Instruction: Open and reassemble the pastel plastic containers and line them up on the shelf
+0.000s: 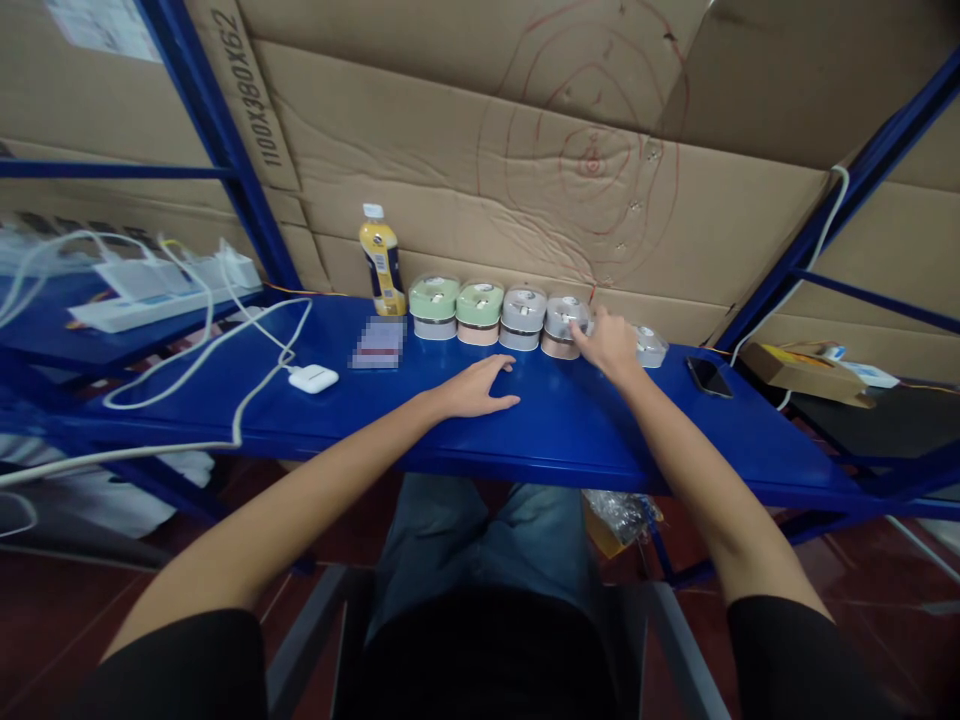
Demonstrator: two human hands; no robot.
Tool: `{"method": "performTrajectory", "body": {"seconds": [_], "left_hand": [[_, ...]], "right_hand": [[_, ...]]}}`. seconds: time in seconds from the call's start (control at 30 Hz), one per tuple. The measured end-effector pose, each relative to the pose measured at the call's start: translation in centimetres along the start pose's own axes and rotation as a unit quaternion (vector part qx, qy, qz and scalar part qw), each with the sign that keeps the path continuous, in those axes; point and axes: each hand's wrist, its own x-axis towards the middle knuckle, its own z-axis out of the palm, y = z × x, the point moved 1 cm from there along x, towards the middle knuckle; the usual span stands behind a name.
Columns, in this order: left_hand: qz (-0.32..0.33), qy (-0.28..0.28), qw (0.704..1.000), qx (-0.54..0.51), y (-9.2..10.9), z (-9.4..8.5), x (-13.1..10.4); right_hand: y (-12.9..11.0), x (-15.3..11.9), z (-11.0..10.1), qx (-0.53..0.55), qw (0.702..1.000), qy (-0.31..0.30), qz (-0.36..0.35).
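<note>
Along the back of the blue table stand several small lidded boxes with clear tops, stacked in pairs. Two stacks have green tops, a left green-topped stack [434, 308] and a second green-topped stack [479, 313] with a pinkish lower box. A grey stack [523, 318] follows, then a grey-over-pinkish stack [562, 325]. My right hand [611, 345] is closed at the right side of this last stack, thumb against its front; its other fingers are partly hidden. Just beyond that hand, a single grey box [651, 347] is partly covered. My left hand [478, 387] is open and empty, low over the table before the stacks.
A yellow drink bottle [383, 262] stands left of the stacks, with a blurred-out card [378, 342] before it. A white earbud case [313, 378] and white cables [238, 420] lie further left. At the right lies a phone [708, 377]. Cardboard [420, 130] walls the back.
</note>
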Motion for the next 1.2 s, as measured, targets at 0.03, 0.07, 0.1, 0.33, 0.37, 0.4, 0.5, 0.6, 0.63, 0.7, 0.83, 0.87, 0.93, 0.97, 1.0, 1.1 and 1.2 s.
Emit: {"method": "performTrajectory", "body": {"seconds": [0.03,0.07,0.1,0.33,0.37,0.4,0.5,0.6,0.63,0.7,0.83,0.87,0.93,0.97,1.0,1.1,1.2], "left_hand": [[0.001,0.001,1.000,0.001,0.0,0.0,0.0],[0.003,0.002,1.000,0.002,0.0,0.0,0.0],[0.006,0.003,1.000,0.004,0.0,0.0,0.0],[0.022,0.008,1.000,0.008,-0.4,0.2,0.0],[0.022,0.010,1.000,0.003,-0.5,0.2,0.0],[0.020,0.013,1.000,-0.004,-0.5,0.2,0.0],[0.002,0.041,0.998,-0.051,-0.9,0.2,0.0],[-0.014,0.083,0.984,-0.155,-1.5,0.0,0.2],[-0.014,0.089,0.976,-0.196,-1.7,-0.1,0.4],[-0.009,0.084,0.961,-0.262,-2.1,-0.2,0.6],[-0.022,0.040,0.959,-0.278,-2.5,-0.6,0.5],[-0.022,0.029,0.963,-0.267,-2.4,-0.7,0.4],[-0.014,0.012,0.971,-0.239,-2.0,-0.9,0.0],[-0.008,0.011,0.975,-0.222,-1.8,-1.0,-0.2],[-0.004,0.014,0.979,-0.205,-1.6,-1.0,-0.4],[0.001,0.043,0.985,-0.165,-1.0,-0.9,-0.6],[0.020,0.056,0.989,-0.132,-0.7,-0.7,-0.5]], "right_hand": [[-1.1,0.5,0.5,0.008,1.000,0.006,0.013],[-2.1,1.0,1.0,0.014,0.999,0.013,0.029],[-3.0,1.4,1.5,0.019,0.999,0.018,0.046],[-4.6,2.3,3.1,0.053,0.992,0.032,0.107],[-4.1,2.2,2.8,0.067,0.991,0.027,0.111],[-3.4,2.2,2.3,0.085,0.989,0.020,0.119],[-1.0,1.4,0.1,0.153,0.978,0.009,0.144],[0.9,-0.2,-2.6,0.207,0.973,0.028,0.098],[1.2,-0.9,-3.2,0.225,0.972,0.020,0.063],[1.5,-2.5,-3.7,0.263,0.964,-0.028,-0.020],[0.7,-5.4,-2.1,0.338,0.899,-0.170,-0.223],[0.4,-5.9,-1.5,0.349,0.880,-0.190,-0.261],[0.0,-6.3,-0.3,0.355,0.860,-0.209,-0.302],[-0.2,-6.4,0.1,0.350,0.856,-0.215,-0.313],[-0.5,-6.3,0.5,0.341,0.854,-0.221,-0.324],[-1.6,-6.3,1.1,0.310,0.858,-0.222,-0.345],[-3.2,-6.4,1.4,0.272,0.880,-0.190,-0.341]]}}
